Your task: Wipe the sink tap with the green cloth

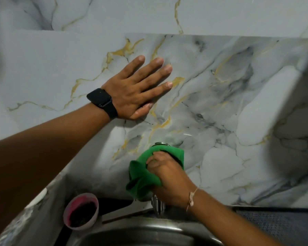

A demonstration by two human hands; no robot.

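My right hand (167,176) grips the green cloth (142,178), which is wrapped around the sink tap. Only a bit of the tap's chrome shows: a round flange (160,143) against the wall above the cloth and a short stretch of metal (157,205) below my hand. The rest of the tap is hidden under cloth and fingers. My left hand (137,89) presses flat on the marble wall tile up and to the left of the tap, fingers straight and spread. A black watch sits on that wrist.
The steel sink (142,233) lies at the bottom edge below the tap. A pink plastic cup (81,211) with dark contents stands on the counter left of the tap. A dark mat (277,224) lies at the lower right. Marble wall tiles (220,96) fill the background.
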